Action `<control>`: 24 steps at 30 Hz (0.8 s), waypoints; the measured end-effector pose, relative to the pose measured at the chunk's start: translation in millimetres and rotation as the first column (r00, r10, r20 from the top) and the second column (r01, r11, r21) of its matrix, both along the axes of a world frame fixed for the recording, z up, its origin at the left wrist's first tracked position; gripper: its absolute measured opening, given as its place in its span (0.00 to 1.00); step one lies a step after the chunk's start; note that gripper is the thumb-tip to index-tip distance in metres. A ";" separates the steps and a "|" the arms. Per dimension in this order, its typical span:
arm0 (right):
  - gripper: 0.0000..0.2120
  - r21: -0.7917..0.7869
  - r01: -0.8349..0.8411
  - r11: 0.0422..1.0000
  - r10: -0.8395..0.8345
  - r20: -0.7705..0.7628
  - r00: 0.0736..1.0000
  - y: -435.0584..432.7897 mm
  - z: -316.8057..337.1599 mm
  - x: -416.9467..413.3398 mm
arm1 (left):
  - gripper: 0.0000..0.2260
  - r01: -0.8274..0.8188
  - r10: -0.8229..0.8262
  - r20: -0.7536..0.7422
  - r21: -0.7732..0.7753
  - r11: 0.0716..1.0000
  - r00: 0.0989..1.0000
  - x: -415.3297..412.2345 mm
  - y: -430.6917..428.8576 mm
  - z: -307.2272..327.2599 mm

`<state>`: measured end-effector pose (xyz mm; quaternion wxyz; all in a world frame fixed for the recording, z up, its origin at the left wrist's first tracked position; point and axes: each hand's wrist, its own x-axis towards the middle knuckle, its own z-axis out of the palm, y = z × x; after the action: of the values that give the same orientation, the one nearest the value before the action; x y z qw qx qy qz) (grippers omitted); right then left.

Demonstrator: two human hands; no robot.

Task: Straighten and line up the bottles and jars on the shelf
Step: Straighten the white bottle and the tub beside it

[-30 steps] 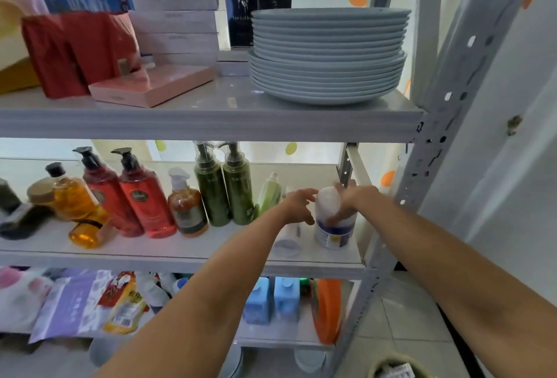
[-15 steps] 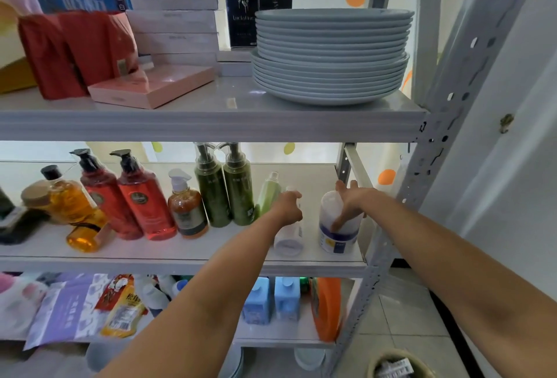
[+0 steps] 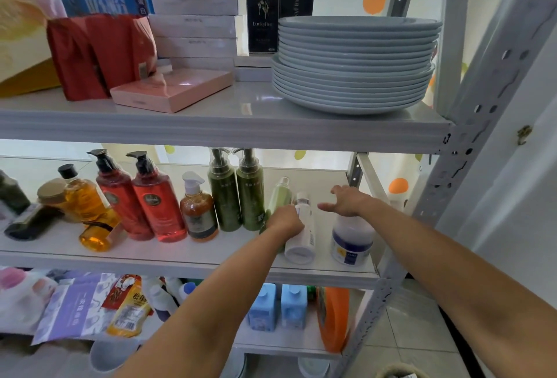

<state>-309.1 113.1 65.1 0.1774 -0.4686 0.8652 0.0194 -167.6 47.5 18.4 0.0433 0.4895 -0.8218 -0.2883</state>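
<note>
**Left hand on the white bottle, right hand open above the jar**

Head view: on the middle shelf, near its right end, the left hand is closed around a slim white bottle standing just beside a pale green bottle. The right hand hovers with fingers spread, gripping nothing, above a white jar with a blue band by the shelf's right edge. Two green pump bottles stand to the left.
</note>
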 end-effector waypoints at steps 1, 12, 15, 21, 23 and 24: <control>0.37 -0.021 -0.012 1.000 0.012 0.015 1.000 -3.7 -1.8 2.7 | 0.13 -0.013 0.013 0.002 0.023 1.000 1.000 -1.8 1.6 -3.2; 0.26 -0.019 -0.034 0.999 0.035 0.022 0.999 -19.2 -17.8 7.7 | 0.31 -0.095 0.127 -0.061 0.371 0.924 0.990 -28.6 24.1 -31.1; 0.25 -0.109 0.043 0.993 -0.028 0.136 0.990 -20.2 -16.5 6.8 | 0.28 -0.099 0.187 -0.132 0.492 0.865 0.973 -32.1 25.5 -33.9; 0.26 -0.215 0.182 0.959 -0.119 0.277 0.953 -22.3 -11.2 -1.7 | 0.24 -0.050 0.440 -0.273 0.802 0.595 0.856 -16.4 18.1 -19.3; 0.27 -0.236 0.211 0.949 -0.133 0.308 0.942 -23.7 -9.5 -3.4 | 0.26 -0.003 0.466 -0.321 0.821 0.571 0.824 -11.7 18.4 -23.2; 0.28 -0.247 0.218 0.944 -0.134 0.316 0.939 -25.0 -9.3 -4.8 | 0.27 0.014 0.480 -0.354 0.816 0.578 0.803 -10.8 19.4 -26.4</control>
<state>-314.0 88.1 55.8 0.2377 -0.4062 0.8619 -0.1889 -178.3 66.9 -8.1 0.0938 0.4636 -0.4860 -0.7349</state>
